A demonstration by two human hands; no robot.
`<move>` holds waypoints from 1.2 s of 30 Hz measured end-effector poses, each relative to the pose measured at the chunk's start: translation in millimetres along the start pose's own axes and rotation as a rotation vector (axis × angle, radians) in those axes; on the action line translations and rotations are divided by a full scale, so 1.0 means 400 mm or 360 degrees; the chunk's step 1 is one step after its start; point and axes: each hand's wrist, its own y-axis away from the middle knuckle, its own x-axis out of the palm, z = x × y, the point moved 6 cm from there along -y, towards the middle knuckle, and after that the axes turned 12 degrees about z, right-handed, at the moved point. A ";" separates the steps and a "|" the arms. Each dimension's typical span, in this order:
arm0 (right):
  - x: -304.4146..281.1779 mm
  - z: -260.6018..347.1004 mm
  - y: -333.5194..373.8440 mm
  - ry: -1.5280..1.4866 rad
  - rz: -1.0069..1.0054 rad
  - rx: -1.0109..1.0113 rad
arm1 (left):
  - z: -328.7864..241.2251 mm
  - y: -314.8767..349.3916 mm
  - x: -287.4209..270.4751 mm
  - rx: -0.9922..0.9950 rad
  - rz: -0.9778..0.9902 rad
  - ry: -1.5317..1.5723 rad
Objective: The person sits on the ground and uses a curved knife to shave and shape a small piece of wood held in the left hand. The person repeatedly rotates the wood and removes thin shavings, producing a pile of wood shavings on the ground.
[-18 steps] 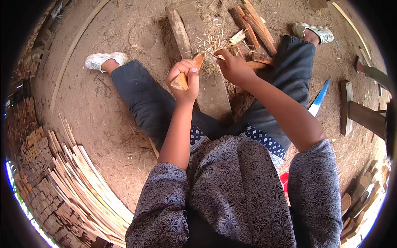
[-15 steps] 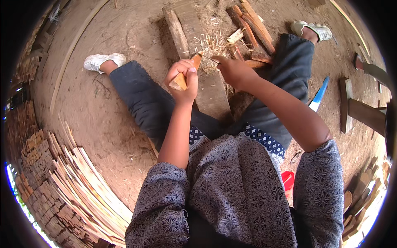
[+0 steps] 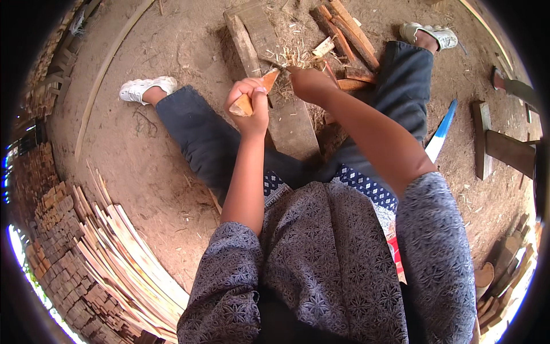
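Head — wood (image 3: 242, 105) in left hand (image 3: 258, 112)

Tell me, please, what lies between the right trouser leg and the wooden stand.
In the head view, a blue-and-white strip lies on the dirt floor between leg and stand.

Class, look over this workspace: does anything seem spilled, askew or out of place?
Yes: pale wood shavings lie scattered by the plank, looking spilled, and the wood pieces right of them lie askew, at differing angles. Both are near the right hand.
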 end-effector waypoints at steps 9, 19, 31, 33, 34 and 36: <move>0.001 0.014 0.098 0.0168 0.0123 0.0001 | 0.004 0.006 -0.001 -0.0026 0.0000 -0.0015; 0.009 0.045 0.060 0.0072 0.0063 0.0235 | -0.009 -0.006 0.014 -0.0047 0.0018 -0.0138; 0.002 0.023 0.088 0.0107 0.0123 0.0035 | 0.014 -0.009 0.004 -0.0079 -0.0006 -0.0039; 0.012 0.006 0.047 0.0122 0.0103 0.0105 | 0.010 -0.015 0.013 -0.0099 -0.0019 -0.0020; 0.023 0.001 0.038 0.0114 0.0080 0.0094 | 0.009 -0.017 0.013 -0.0111 -0.0039 0.0001; 0.041 -0.010 0.031 0.0102 0.0041 0.0071 | 0.011 -0.014 0.009 -0.0114 -0.0054 0.0033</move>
